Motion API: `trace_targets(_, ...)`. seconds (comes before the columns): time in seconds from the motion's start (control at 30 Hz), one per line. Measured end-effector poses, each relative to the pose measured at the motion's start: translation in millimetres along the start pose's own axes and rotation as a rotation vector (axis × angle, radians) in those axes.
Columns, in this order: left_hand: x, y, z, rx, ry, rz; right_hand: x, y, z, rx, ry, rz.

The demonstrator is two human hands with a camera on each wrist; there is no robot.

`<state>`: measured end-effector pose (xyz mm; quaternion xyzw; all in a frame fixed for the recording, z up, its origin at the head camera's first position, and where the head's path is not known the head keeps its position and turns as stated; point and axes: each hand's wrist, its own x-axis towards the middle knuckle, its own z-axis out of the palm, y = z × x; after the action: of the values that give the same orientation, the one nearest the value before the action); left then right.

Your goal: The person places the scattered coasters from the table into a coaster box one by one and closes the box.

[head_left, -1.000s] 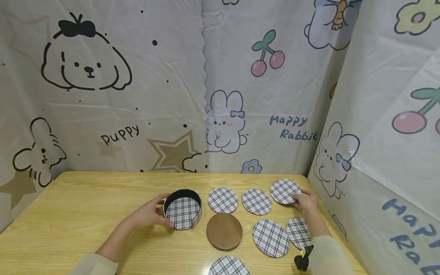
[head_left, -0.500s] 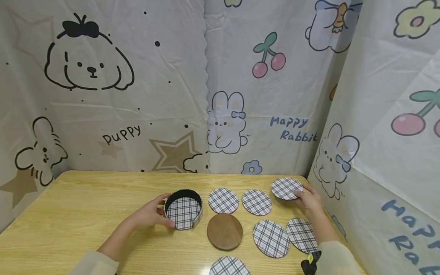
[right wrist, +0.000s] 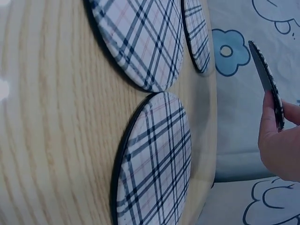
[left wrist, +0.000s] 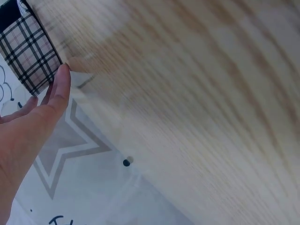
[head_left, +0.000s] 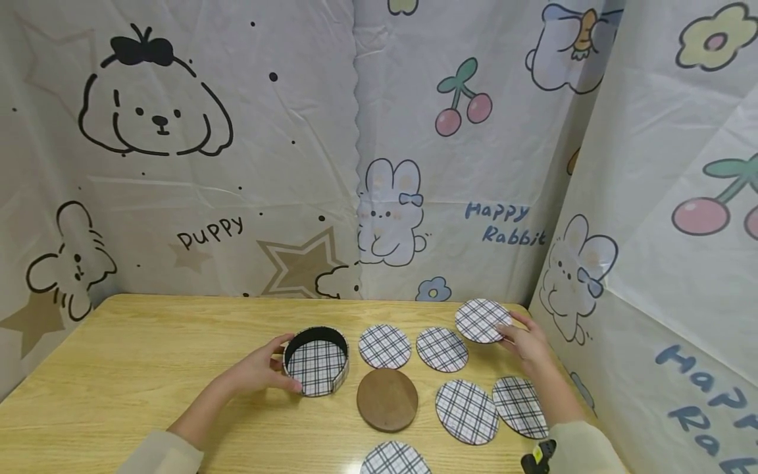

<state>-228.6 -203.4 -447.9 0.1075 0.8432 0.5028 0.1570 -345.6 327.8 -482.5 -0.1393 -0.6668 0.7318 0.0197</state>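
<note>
A round, open-topped coaster holder [head_left: 316, 334] has a black inside and plaid outer wall. Its floor shows plaid; whether that is a coaster lying inside I cannot tell. My left hand [head_left: 260, 370] grips its left side, thumb in front and fingers behind. In the left wrist view, fingertips touch the plaid wall [left wrist: 31, 56]. Between thumb and fingers, my right hand [head_left: 527, 342] pinches a round plaid coaster [head_left: 481, 320] by its right edge. The right wrist view shows this coaster [right wrist: 263, 70] edge-on, tilted and raised off the table, its dark underside visible.
Plaid coasters lie flat nearby: two at the back [head_left: 385, 346], two at the right [head_left: 467, 411], one cut off at the front [head_left: 395, 461]. A plain brown disc [head_left: 387, 399] lies among them. Printed cloth [head_left: 296, 164] hangs behind and right of the wooden table [head_left: 148, 362].
My right hand has raised the coaster from the back right of the table and brought it slightly left. The left hand stays on the coaster holder.
</note>
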Motion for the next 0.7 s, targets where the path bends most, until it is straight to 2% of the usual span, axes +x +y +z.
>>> trace_targets(0.07, 0.6, -0.8, 0.1, -0.005, 0.002, -0.004, 1.8, 2.0, 1.0, -0.007, -0.037, -0.015)
trace_targets(0.13, 0.8, -1.5, 0.2, -0.01, 0.003, -0.005, -4.9, -0.6, 6.7, 0.005, -0.055, -0.042)
trace_targets(0.27, 0.9, -2.3, 0.2, -0.001, 0.004, -0.004, -47.7, -28.2, 31.8, -0.02, -0.099, -0.058)
trace_targets(0.37, 1.6, -3.1, 0.5, 0.009, 0.006, -0.007, -76.6, -48.2, 50.1, -0.038, -0.096, -0.027)
trace_targets(0.53, 1.3, -1.8, 1.0, 0.014, 0.011, -0.013, -88.9, -53.9, 62.9, -0.011, -0.105, 0.003)
trace_targets(0.7, 1.2, -0.7, 0.6, 0.028, 0.009, -0.011, -93.8, -52.3, 74.1, -0.035, -0.121, 0.008)
